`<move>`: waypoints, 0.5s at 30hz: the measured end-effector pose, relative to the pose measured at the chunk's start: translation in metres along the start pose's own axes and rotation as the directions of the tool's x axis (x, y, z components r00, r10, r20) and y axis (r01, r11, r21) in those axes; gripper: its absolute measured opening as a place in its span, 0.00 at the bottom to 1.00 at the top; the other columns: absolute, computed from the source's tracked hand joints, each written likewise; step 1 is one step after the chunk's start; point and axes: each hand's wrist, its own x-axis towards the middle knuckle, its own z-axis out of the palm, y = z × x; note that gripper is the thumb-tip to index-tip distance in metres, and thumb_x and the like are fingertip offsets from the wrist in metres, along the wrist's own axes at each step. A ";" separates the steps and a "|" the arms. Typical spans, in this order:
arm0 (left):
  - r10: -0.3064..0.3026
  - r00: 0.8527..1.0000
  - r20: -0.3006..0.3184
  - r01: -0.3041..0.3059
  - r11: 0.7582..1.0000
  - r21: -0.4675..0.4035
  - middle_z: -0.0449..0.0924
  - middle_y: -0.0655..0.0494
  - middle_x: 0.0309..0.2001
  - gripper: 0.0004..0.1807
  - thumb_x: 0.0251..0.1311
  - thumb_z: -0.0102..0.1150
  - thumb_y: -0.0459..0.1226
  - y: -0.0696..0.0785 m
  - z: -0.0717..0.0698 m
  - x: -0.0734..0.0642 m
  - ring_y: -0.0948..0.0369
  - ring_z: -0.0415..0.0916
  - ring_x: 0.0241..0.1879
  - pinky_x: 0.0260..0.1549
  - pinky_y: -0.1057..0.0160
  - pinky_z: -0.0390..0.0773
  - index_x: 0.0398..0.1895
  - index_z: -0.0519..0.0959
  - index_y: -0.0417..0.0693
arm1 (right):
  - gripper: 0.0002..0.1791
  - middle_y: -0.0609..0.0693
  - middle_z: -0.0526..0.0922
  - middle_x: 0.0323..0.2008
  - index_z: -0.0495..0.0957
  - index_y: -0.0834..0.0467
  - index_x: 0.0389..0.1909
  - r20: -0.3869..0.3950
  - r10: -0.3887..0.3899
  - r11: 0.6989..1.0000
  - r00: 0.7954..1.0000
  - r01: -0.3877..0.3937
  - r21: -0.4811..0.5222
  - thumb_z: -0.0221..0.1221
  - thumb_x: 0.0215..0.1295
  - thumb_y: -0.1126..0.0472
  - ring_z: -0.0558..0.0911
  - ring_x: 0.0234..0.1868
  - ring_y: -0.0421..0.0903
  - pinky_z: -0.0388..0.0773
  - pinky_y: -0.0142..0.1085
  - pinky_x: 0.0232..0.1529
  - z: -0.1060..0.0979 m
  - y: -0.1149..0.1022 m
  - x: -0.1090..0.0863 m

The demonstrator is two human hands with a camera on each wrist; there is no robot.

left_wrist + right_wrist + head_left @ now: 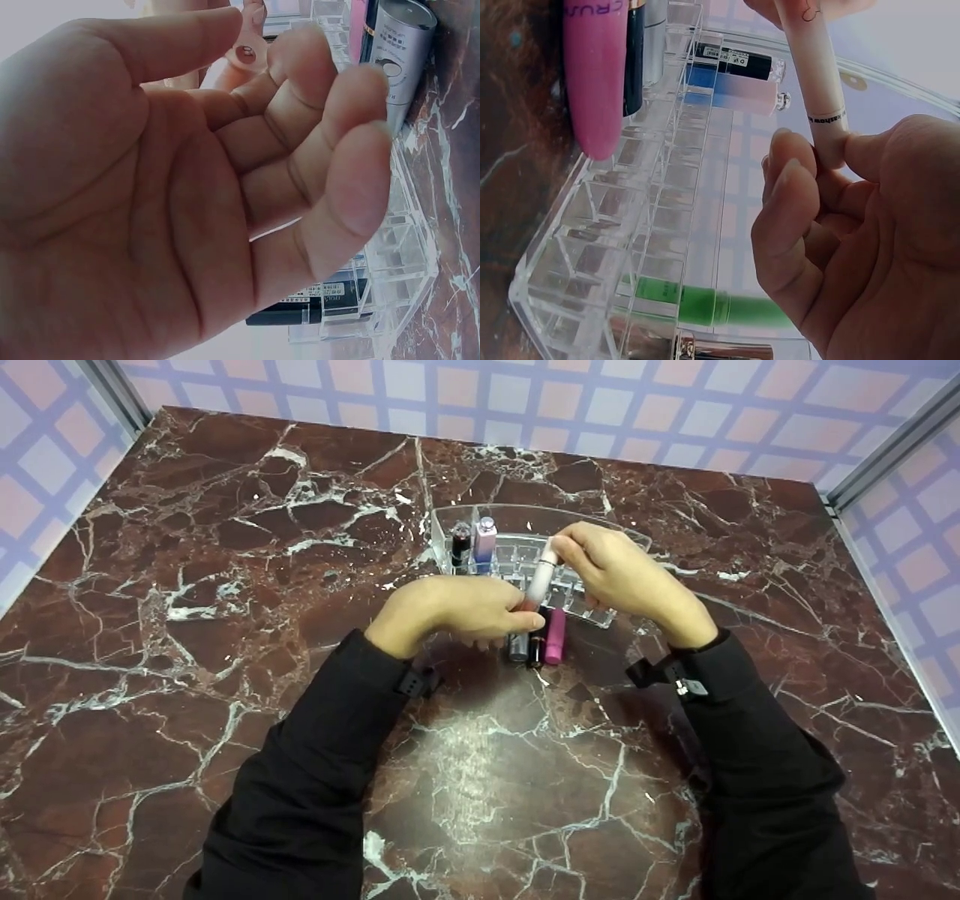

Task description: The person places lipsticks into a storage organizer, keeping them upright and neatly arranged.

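Note:
A slim white lipstick tube (541, 577) with a reddish lower end slants between both hands. My right hand (626, 577) pinches its upper end between thumb and fingers; the right wrist view shows small dark lettering on that end. At the lower end, the thumb and forefinger of my left hand (461, 607) hold the tube, while the other left fingers are loosely bent. Below the hands, a magenta tube (555, 637), a black tube (535, 649) and a silver-grey tube (518, 648) stand side by side at the front of a clear, curved, tiered organizer (525, 300).
In the organizer's left part stand a black tube (460, 544) and a pink-and-blue tube (485, 544). On its other side are a green tube (697, 304) and a shiny rose-gold tube (727, 349). Beneath is a brown marbled tabletop (480, 780), with checkered panels (525, 405) around it.

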 end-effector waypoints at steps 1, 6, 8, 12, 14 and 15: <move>0.003 1.000 0.004 -0.002 1.000 -0.010 0.80 0.46 0.34 0.22 0.81 0.39 0.50 0.000 0.000 0.001 0.60 0.74 0.26 0.29 0.62 0.76 0.52 0.74 0.40 | 0.21 0.56 0.78 0.33 0.76 0.61 0.52 -0.002 -0.003 1.000 1.000 0.003 -0.001 0.44 0.82 0.49 0.80 0.17 0.54 0.77 0.38 0.14 0.000 0.000 0.000; 0.015 1.000 -0.001 -0.015 0.999 -0.028 0.82 0.40 0.39 0.23 0.81 0.38 0.48 0.001 0.004 0.005 0.53 0.80 0.32 0.31 0.61 0.78 0.49 0.74 0.37 | 0.21 0.58 0.78 0.32 0.77 0.61 0.51 -0.006 0.000 1.000 1.000 0.000 0.006 0.44 0.82 0.49 0.80 0.16 0.54 0.76 0.37 0.13 0.001 -0.002 0.000; 0.019 1.000 -0.003 -0.019 0.999 -0.032 0.82 0.41 0.39 0.23 0.81 0.38 0.48 0.002 0.006 0.007 0.52 0.80 0.32 0.32 0.60 0.79 0.48 0.74 0.37 | 0.21 0.59 0.78 0.33 0.77 0.61 0.51 -0.008 0.003 1.000 1.000 -0.003 0.001 0.44 0.82 0.49 0.80 0.17 0.56 0.75 0.36 0.13 0.001 -0.001 0.000; 0.025 1.000 0.001 -0.025 0.998 -0.050 0.81 0.44 0.37 0.23 0.82 0.37 0.47 0.003 0.009 0.011 0.52 0.81 0.33 0.34 0.59 0.81 0.49 0.74 0.36 | 0.20 0.58 0.78 0.37 0.76 0.62 0.50 -0.016 -0.002 1.000 1.000 0.002 -0.012 0.44 0.82 0.50 0.80 0.18 0.57 0.75 0.34 0.14 0.002 0.000 0.001; 0.020 1.000 0.004 -0.020 0.998 -0.062 0.80 0.46 0.36 0.23 0.82 0.37 0.47 0.003 0.010 0.012 0.52 0.81 0.33 0.34 0.58 0.82 0.51 0.74 0.36 | 0.20 0.57 0.78 0.38 0.77 0.63 0.50 -0.021 -0.011 1.000 1.000 0.010 -0.018 0.45 0.82 0.51 0.80 0.19 0.57 0.75 0.34 0.15 0.002 0.000 0.001; 0.017 1.000 0.006 -0.016 0.998 -0.066 0.80 0.46 0.36 0.23 0.82 0.37 0.47 0.004 0.011 0.013 0.52 0.81 0.33 0.35 0.58 0.82 0.51 0.74 0.36 | 0.20 0.57 0.78 0.39 0.77 0.63 0.50 -0.022 -0.013 1.000 1.000 0.013 -0.018 0.45 0.82 0.51 0.80 0.20 0.57 0.75 0.34 0.15 0.003 0.000 0.001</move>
